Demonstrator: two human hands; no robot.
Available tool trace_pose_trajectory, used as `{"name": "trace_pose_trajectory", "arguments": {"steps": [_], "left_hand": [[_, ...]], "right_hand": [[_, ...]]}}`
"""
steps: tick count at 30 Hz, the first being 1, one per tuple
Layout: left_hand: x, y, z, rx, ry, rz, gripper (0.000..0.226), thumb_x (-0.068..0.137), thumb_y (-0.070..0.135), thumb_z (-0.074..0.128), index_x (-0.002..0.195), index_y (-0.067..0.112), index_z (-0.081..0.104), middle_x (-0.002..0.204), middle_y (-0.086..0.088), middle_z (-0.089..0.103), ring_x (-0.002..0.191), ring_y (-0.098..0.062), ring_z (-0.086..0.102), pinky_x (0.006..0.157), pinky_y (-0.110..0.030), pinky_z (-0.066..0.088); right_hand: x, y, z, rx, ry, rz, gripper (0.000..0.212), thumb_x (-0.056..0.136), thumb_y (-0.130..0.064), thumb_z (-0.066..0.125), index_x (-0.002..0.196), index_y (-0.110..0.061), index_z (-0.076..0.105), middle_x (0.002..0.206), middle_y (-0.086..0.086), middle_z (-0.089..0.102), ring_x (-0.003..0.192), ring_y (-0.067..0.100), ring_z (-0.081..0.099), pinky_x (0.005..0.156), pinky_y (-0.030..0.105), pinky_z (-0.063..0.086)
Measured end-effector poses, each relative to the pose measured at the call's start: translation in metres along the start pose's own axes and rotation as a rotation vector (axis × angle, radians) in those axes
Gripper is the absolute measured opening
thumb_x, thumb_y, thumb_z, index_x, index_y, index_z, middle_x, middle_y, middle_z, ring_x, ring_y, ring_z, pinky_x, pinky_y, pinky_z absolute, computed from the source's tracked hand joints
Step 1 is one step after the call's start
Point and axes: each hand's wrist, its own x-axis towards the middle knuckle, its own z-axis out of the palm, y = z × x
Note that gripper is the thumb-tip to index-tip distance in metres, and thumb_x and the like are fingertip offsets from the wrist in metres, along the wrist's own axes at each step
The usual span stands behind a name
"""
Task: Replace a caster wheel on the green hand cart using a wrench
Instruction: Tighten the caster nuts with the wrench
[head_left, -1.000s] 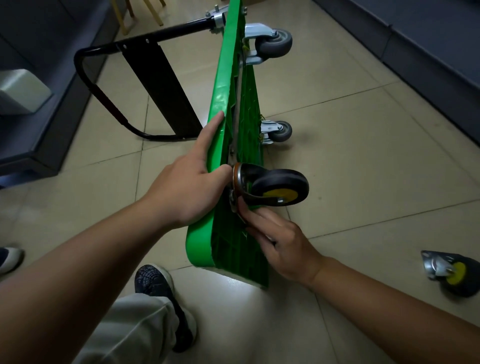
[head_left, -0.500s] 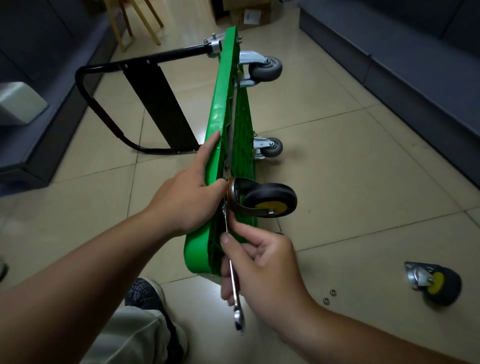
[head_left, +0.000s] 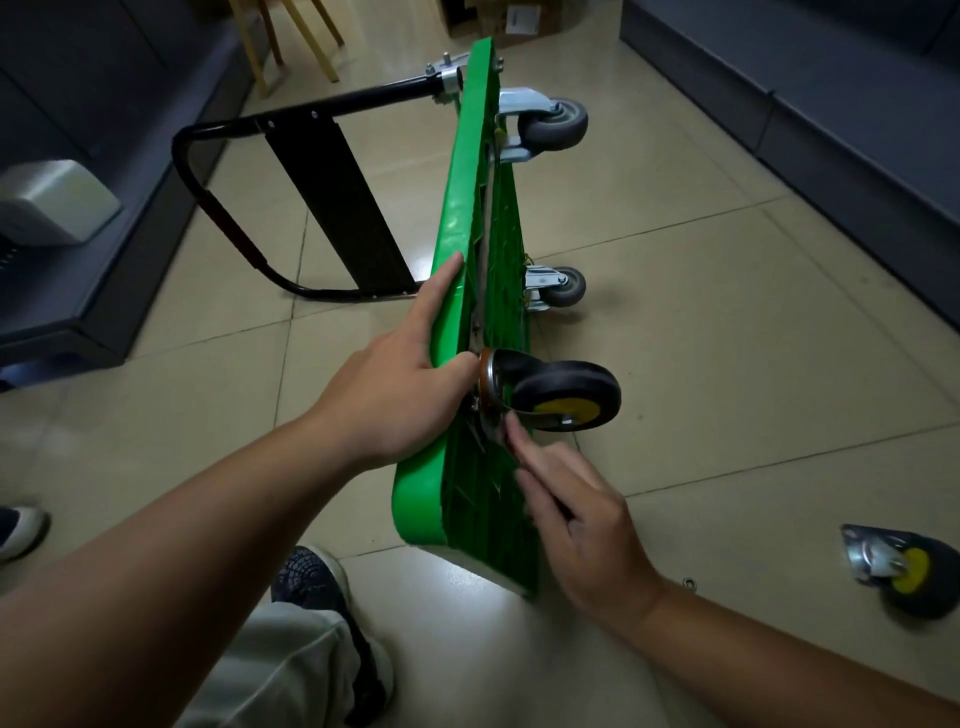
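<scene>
The green hand cart (head_left: 457, 218) stands on its long edge on the tiled floor (head_left: 727, 338), its black handle (head_left: 332, 101) folded out to the left and its ribbed underside facing right. The left hand (head_left: 395, 395) grips the upper edge of the deck, index finger laid straight along the rim and thumb hooked over onto the underside, just beside the mounting plate of a black caster wheel (head_left: 566, 397) with a yellow hub. The right hand (head_left: 582, 514) reaches up from below, its index fingertip at the base of that caster, the other fingers curled (motion blur hides whether they are clamped on a wrench, so I cannot tell). Two grey casters (head_left: 558, 124) (head_left: 563, 287) sit further along the deck. A loose caster (head_left: 909, 571) lies on the floor well to the right, with a small washer (head_left: 689, 582) nearer the right wrist. A dark shoe (head_left: 311, 577) rests beside the cart's near corner.
</scene>
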Motion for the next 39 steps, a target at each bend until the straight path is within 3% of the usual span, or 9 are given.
{"name": "trace_pose_trajectory", "arguments": {"steps": [12, 14, 17, 20, 22, 26, 28, 33, 39], "left_hand": [[0.002, -0.006, 0.001, 0.086, 0.060, -0.011, 0.081, 0.099, 0.037, 0.050, 0.149, 0.070, -0.004, 0.106, -0.004, 0.065, 0.074, -0.024, 0.068, 0.070, -0.045, 0.058], [0.002, -0.006, 0.001, 0.093, 0.068, -0.010, 0.081, 0.100, 0.034, 0.050, 0.150, 0.069, -0.004, 0.107, -0.003, 0.065, 0.074, -0.022, 0.067, 0.067, -0.040, 0.055], [0.001, -0.005, 0.002, 0.096, 0.078, -0.016, 0.081, 0.100, 0.033, 0.049, 0.150, 0.068, -0.004, 0.104, -0.003, 0.065, 0.074, -0.023, 0.066, 0.066, -0.039, 0.054], [0.002, -0.004, 0.002, 0.087, 0.080, -0.017, 0.080, 0.100, 0.034, 0.049, 0.150, 0.068, -0.004, 0.094, 0.003, 0.064, 0.073, -0.023, 0.066, 0.066, -0.040, 0.055], [0.002, -0.003, 0.003, 0.088, 0.084, -0.016, 0.080, 0.100, 0.034, 0.049, 0.150, 0.068, -0.003, 0.090, 0.009, 0.061, 0.073, -0.021, 0.065, 0.066, -0.038, 0.053], [0.003, -0.003, 0.002, 0.072, 0.081, -0.020, 0.080, 0.100, 0.035, 0.050, 0.149, 0.069, -0.002, 0.097, 0.000, 0.064, 0.075, -0.023, 0.066, 0.069, -0.040, 0.054], [0.002, -0.002, 0.001, 0.059, 0.067, -0.013, 0.081, 0.100, 0.035, 0.051, 0.149, 0.070, -0.002, 0.104, -0.003, 0.066, 0.078, -0.023, 0.067, 0.072, -0.041, 0.056], [0.002, -0.003, -0.002, 0.045, 0.042, -0.003, 0.082, 0.099, 0.034, 0.053, 0.149, 0.071, -0.001, 0.114, -0.008, 0.067, 0.083, -0.025, 0.070, 0.081, -0.048, 0.058], [0.001, -0.006, -0.002, 0.005, 0.014, 0.013, 0.079, 0.097, 0.042, 0.051, 0.148, 0.071, -0.002, 0.110, -0.005, 0.069, 0.080, -0.024, 0.072, 0.077, -0.049, 0.060]], "right_hand": [[0.016, 0.026, 0.012, -0.037, -0.143, -0.131, 0.049, 0.103, -0.006, 0.047, 0.151, -0.003, 0.038, 0.102, 0.021, 0.064, 0.090, 0.032, 0.066, 0.090, 0.017, 0.046], [0.010, 0.018, 0.013, 0.020, -0.190, -0.070, 0.053, 0.105, -0.010, 0.047, 0.156, -0.012, 0.034, 0.116, 0.018, 0.066, 0.106, 0.034, 0.066, 0.098, 0.020, 0.047], [0.000, -0.007, 0.017, 0.213, -0.235, 0.121, 0.055, 0.107, -0.016, 0.046, 0.158, -0.030, 0.031, 0.152, -0.011, 0.050, 0.143, 0.016, 0.045, 0.118, 0.030, 0.036], [0.003, -0.034, 0.011, 0.258, -0.214, 0.299, 0.054, 0.105, -0.026, 0.049, 0.148, -0.055, 0.037, 0.112, -0.041, 0.062, 0.103, -0.005, 0.065, 0.088, 0.020, 0.054], [0.012, -0.054, 0.005, 0.274, -0.213, 0.395, 0.046, 0.102, -0.031, 0.050, 0.133, -0.065, 0.047, 0.075, -0.034, 0.064, 0.066, -0.008, 0.063, 0.062, 0.014, 0.052], [0.030, -0.080, -0.002, 0.541, -0.216, 0.654, 0.028, 0.104, -0.023, 0.052, 0.130, -0.022, 0.062, 0.054, 0.001, 0.063, 0.042, 0.022, 0.062, 0.042, 0.026, 0.050], [0.027, -0.082, -0.001, 0.637, -0.177, 0.702, 0.031, 0.104, -0.021, 0.054, 0.134, -0.025, 0.060, 0.055, 0.004, 0.062, 0.042, 0.022, 0.060, 0.042, 0.024, 0.048], [-0.020, -0.059, -0.005, 0.281, -0.238, 0.335, 0.050, 0.101, -0.030, 0.057, 0.147, -0.045, 0.044, 0.067, -0.014, 0.061, 0.052, 0.005, 0.054, 0.049, 0.026, 0.048], [-0.001, 0.001, -0.014, -0.104, -0.043, -0.042, 0.045, 0.103, -0.009, 0.054, 0.148, -0.009, 0.048, 0.088, 0.001, 0.057, 0.074, 0.016, 0.057, 0.068, 0.033, 0.050]]}}
